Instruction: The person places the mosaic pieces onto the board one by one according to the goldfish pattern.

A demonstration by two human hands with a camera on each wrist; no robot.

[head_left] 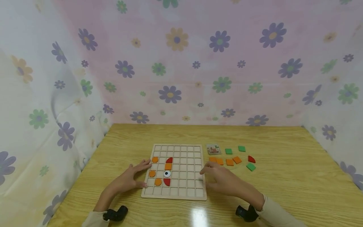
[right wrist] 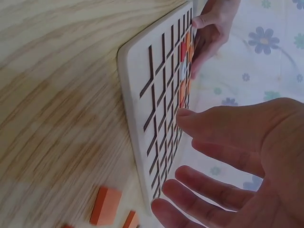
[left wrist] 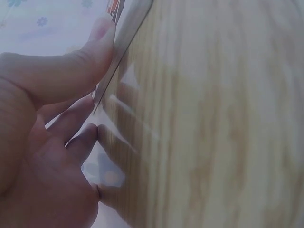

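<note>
A wooden grid board (head_left: 187,191) lies on the table. My left hand (head_left: 127,179) rests at its left edge, thumb and fingers spread and fairly straight, touching the rim. Over the right edge hovers my right hand (head_left: 224,179), fingers loosely bent; the right wrist view shows nothing between its thumb (right wrist: 204,121) and fingers. In the board's left cells sit three orange discs (head_left: 152,173), an orange square (head_left: 168,166), a white eye disc (head_left: 167,173), an upper red quarter-round piece (head_left: 169,160) and a lower red quarter-round piece (head_left: 167,182).
Right of the board lie several orange square tiles (head_left: 229,162), three green tiles (head_left: 228,151) and a red quarter-round piece (head_left: 251,159). A small patterned card (head_left: 213,149) is by the board's upper right corner. Flowered cloth (head_left: 198,72) hangs behind the table.
</note>
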